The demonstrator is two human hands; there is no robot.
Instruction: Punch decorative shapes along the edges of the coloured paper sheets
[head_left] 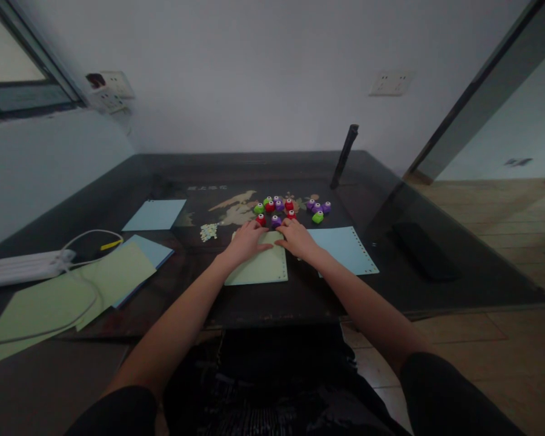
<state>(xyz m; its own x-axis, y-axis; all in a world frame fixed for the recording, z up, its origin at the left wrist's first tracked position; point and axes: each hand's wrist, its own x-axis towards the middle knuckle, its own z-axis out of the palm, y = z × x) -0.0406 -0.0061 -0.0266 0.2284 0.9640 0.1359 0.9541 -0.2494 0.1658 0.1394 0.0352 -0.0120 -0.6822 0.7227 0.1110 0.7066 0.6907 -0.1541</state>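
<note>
A light green paper sheet lies in front of me, with small holes along its right edge and bottom right corner. My left hand grips the sheet near its far edge, thumb on top. Opposite it, my right hand is closed at the far right part of the same sheet. Between the fingertips of both hands sits a purple craft hole punch; whether they touch it I cannot tell. A red hole punch is just beyond the left fingers. Beside my right wrist lies a light blue sheet with punched holes along its edges.
Several red, green and purple punches stand behind the hands. Left of them is a pile of paper bits. More blue paper, green sheets and a white power strip lie left. A black stick stands at the back right.
</note>
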